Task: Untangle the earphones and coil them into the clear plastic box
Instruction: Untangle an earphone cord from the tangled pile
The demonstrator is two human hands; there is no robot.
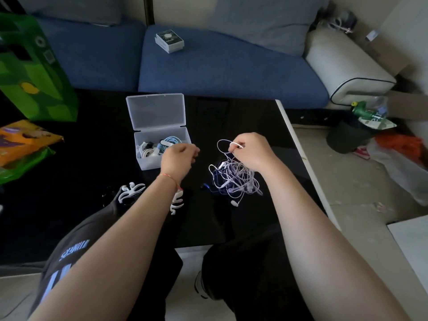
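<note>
A tangle of white and dark blue earphones (234, 180) lies on the black table (92, 163). My right hand (253, 151) hovers over the heap and pinches a white cable loop lifted from it. The clear plastic box (148, 164) stands open to the left, lid tipped back, with coiled white and light blue earphones inside. My left hand (177, 158) hangs at the box's right front corner with fingers curled; nothing shows in its grip.
Two white cable-winder pieces (130, 192) (177, 201) lie near my left forearm. Green and orange bags (25, 144) occupy the table's left side. A blue sofa (220, 63) with a small box (169, 41) runs behind. The table's right edge (298, 154) drops to a littered floor.
</note>
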